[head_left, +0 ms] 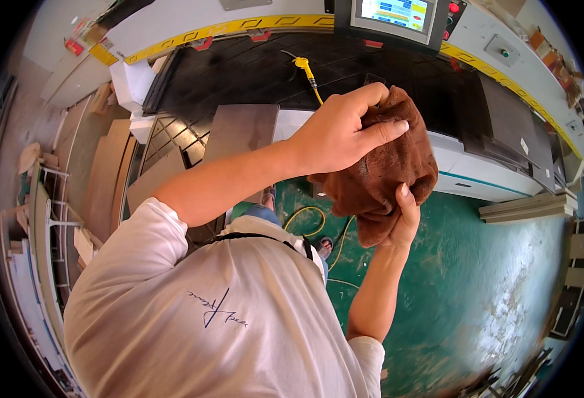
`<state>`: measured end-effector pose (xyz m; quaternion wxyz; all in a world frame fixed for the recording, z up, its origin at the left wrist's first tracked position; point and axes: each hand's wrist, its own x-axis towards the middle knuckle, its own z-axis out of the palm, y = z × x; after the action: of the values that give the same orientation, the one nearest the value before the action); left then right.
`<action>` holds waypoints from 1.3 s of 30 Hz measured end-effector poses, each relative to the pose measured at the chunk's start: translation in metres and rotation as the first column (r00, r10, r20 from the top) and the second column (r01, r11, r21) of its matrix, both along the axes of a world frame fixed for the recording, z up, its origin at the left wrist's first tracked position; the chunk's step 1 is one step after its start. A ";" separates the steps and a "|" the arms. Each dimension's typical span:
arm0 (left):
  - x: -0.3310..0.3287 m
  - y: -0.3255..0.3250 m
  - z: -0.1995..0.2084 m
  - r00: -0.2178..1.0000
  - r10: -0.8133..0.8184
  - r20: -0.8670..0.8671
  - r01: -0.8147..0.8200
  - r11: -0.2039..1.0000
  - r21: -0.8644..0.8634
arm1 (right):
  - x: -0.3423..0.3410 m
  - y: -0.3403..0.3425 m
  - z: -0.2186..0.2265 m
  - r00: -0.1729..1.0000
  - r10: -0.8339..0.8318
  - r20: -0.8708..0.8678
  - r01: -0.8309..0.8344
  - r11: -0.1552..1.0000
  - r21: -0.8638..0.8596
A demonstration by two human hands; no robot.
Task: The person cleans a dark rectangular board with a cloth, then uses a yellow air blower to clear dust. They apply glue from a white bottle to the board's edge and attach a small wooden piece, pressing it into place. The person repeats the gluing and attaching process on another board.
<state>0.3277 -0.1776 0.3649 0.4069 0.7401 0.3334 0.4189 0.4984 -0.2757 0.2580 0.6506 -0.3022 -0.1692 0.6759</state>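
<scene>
A brown plush cloth (395, 156) hangs bunched and folded between my two hands, in front of the machine. My left hand (348, 126) grips its upper left part, with the thumb lying across the front and the fingers partly hidden behind the fabric. Lower down, my right hand (403, 222) pinches the bottom right edge, its thumb pointing up along the cloth and its other fingers mostly hidden. Whether anything lies inside the folds cannot be seen.
Beyond the cloth is a machine with a black bed (239, 73), a yellow-striped beam (239, 28) and a screen (395, 12). A yellow air gun (303, 64) lies on the bed. Boards (531, 207) are stacked at right, panels (109, 156) at left. A yellow hose (318, 211) crosses the green floor (464, 278).
</scene>
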 end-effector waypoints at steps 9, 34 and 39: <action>0.005 0.037 -0.020 0.987 0.137 0.089 -0.127 0.986 -0.108 | 0.001 0.029 -0.002 0.968 -0.128 0.217 0.123 0.992 0.035; 0.118 0.220 -0.010 0.977 -0.206 -0.049 0.204 0.978 -0.034 | 0.120 0.110 -0.020 0.415 -0.489 0.768 0.286 0.871 0.400; 0.221 0.332 0.112 0.843 0.343 0.414 -0.537 0.588 0.605 | 0.203 0.081 -0.034 0.952 0.103 -0.287 0.033 0.901 0.432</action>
<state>0.5489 0.1548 0.4771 0.0164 0.6704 0.2679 0.6917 0.7015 -0.1949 0.2243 0.7069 -0.0402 -0.2184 0.6715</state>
